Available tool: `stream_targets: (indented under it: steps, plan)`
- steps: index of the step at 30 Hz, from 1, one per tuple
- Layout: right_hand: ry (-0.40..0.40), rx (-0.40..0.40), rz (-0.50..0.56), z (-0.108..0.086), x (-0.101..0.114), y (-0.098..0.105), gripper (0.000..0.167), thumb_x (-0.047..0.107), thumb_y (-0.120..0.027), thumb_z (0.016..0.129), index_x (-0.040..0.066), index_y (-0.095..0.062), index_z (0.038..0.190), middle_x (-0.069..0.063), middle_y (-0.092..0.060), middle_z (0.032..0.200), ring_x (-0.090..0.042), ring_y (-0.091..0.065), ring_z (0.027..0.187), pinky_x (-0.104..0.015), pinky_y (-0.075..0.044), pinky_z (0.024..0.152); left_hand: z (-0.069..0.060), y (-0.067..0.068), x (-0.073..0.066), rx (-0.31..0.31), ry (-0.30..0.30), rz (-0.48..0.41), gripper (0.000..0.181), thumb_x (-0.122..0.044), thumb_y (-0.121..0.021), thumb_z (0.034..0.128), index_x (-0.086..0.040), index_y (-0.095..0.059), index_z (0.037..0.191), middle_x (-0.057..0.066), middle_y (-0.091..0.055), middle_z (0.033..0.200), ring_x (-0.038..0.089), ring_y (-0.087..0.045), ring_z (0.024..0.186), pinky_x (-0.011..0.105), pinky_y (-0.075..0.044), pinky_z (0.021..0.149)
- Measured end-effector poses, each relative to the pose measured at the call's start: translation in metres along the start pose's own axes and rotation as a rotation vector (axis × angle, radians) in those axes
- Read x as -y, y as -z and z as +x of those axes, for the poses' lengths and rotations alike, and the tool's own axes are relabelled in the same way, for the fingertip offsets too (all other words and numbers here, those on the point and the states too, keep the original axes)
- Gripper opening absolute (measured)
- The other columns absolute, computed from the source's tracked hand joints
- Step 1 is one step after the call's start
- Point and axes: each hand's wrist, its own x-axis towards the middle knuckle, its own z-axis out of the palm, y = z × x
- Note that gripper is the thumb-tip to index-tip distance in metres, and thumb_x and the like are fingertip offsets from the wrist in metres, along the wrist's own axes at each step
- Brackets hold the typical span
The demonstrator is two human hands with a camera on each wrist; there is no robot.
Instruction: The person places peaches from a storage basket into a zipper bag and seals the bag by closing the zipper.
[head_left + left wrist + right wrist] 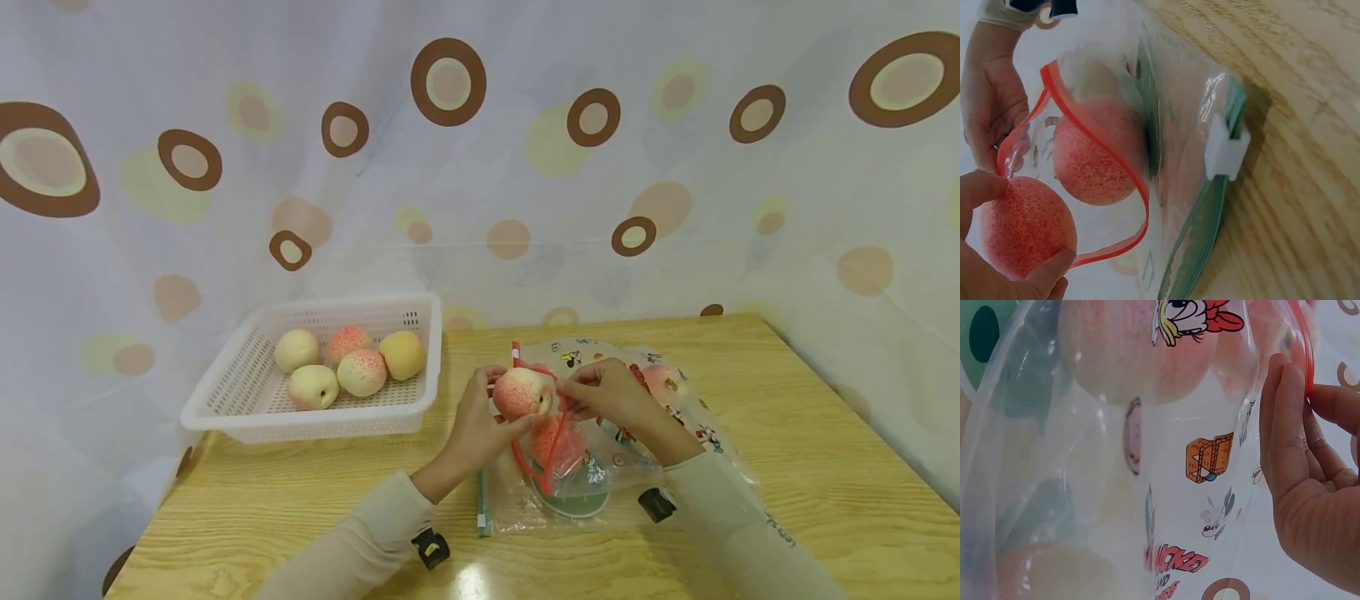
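My left hand [480,417] grips a pink-and-cream peach [522,393] at the mouth of a clear zip bag [1036,137] with a red rim. Across from it, my right hand [611,392] pinches that red rim [1307,356] between thumb and fingers, and the mouth stands apart. Inside the bag a pink peach [1099,153] shows in the left wrist view. Another peach [660,383] appears through the printed plastic farther right. Beneath lies a second clear bag with a green zip [1210,206] and a white slider [1225,149].
A white perforated basket [315,425] with several peaches [362,372] stands at the left of the wooden table [315,508]. Behind the table hangs a curtain [480,167] with a circle pattern.
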Motion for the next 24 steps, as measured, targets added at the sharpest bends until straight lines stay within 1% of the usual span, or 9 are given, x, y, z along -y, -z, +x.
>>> stream_targets:
  steps: [4, 6, 9, 11, 14, 18, 21, 24]
  plan:
    - [0.016, 0.002, -0.002, 0.0, 0.002, -0.002, 0.025, 0.013, -0.057, 0.096, -0.01, -0.068, 0.099, -0.008, -0.069, 0.078, -0.016, -0.068, 0.07, -0.032, -0.058, 0.065, 0.001, -0.006, 0.006, -0.03, 0.007, 0.008, 0.067, -0.015, -0.079, 0.0772, 0.0, -0.04, 0.129, 0.017, -0.048, 0.121, 0.028, -0.051, 0.107, 0.033, -0.055, 0.073]
    - [0.02, -0.001, -0.003, 0.0, 0.002, -0.002, 0.025, 0.013, -0.058, 0.096, -0.01, -0.068, 0.098, -0.008, -0.069, 0.078, -0.016, -0.068, 0.07, -0.031, -0.058, 0.065, 0.002, -0.009, 0.009, -0.047, 0.007, 0.024, 0.067, -0.018, -0.08, 0.0774, -0.001, -0.04, 0.129, 0.016, -0.047, 0.12, 0.027, -0.051, 0.106, 0.031, -0.054, 0.072]
    - [0.019, -0.012, -0.013, 0.001, 0.001, -0.003, 0.025, 0.014, -0.058, 0.096, -0.009, -0.068, 0.098, -0.008, -0.07, 0.078, -0.017, -0.069, 0.071, -0.035, -0.058, 0.067, 0.004, -0.014, 0.013, -0.073, 0.003, 0.048, 0.068, -0.021, -0.081, 0.0767, -0.001, -0.041, 0.127, 0.016, -0.047, 0.119, 0.027, -0.051, 0.105, 0.027, -0.053, 0.071]
    - [0.014, -0.019, -0.023, 0.001, 0.0, -0.004, 0.025, 0.015, -0.059, 0.096, -0.008, -0.069, 0.098, -0.008, -0.07, 0.079, -0.017, -0.069, 0.072, -0.038, -0.058, 0.068, 0.005, -0.017, 0.014, -0.08, 0.003, 0.057, 0.068, -0.021, -0.082, 0.0763, -0.001, -0.041, 0.127, 0.016, -0.048, 0.118, 0.027, -0.052, 0.104, 0.027, -0.053, 0.071]
    - [0.006, -0.028, -0.035, 0.001, -0.001, -0.004, 0.025, 0.016, -0.059, 0.095, -0.007, -0.069, 0.099, -0.008, -0.071, 0.08, -0.017, -0.069, 0.072, -0.04, -0.058, 0.07, 0.006, -0.019, 0.016, -0.073, 0.013, 0.058, 0.068, -0.021, -0.08, 0.0783, 0.001, -0.041, 0.13, 0.017, -0.05, 0.119, 0.027, -0.054, 0.105, 0.032, -0.054, 0.076]
    - [-0.003, -0.029, -0.035, 0.002, -0.001, -0.005, 0.025, 0.016, -0.059, 0.095, -0.007, -0.069, 0.099, -0.007, -0.07, 0.08, -0.017, -0.069, 0.072, -0.038, -0.058, 0.069, 0.007, -0.02, 0.02, -0.06, 0.007, 0.067, 0.061, -0.018, -0.072, 0.0866, 0.005, -0.042, 0.135, 0.02, -0.053, 0.125, 0.03, -0.056, 0.11, 0.041, -0.052, 0.087]
    - [0.0, -0.026, -0.034, 0.002, 0.0, -0.005, 0.024, 0.016, -0.059, 0.095, -0.006, -0.069, 0.098, -0.008, -0.07, 0.08, -0.017, -0.069, 0.072, -0.035, -0.058, 0.067, 0.008, -0.019, 0.022, -0.048, -0.024, 0.088, 0.053, -0.012, -0.063, 0.0919, 0.009, -0.042, 0.136, 0.024, -0.053, 0.128, 0.034, -0.056, 0.113, 0.044, -0.05, 0.092]
    - [0.005, -0.023, -0.03, 0.002, 0.0, -0.005, 0.024, 0.015, -0.06, 0.095, -0.007, -0.069, 0.098, -0.009, -0.071, 0.08, -0.018, -0.069, 0.071, -0.033, -0.058, 0.066, 0.008, -0.019, 0.023, -0.036, -0.053, 0.108, 0.046, -0.003, -0.057, 0.0934, 0.012, -0.043, 0.134, 0.028, -0.053, 0.126, 0.039, -0.058, 0.109, 0.043, -0.051, 0.09]
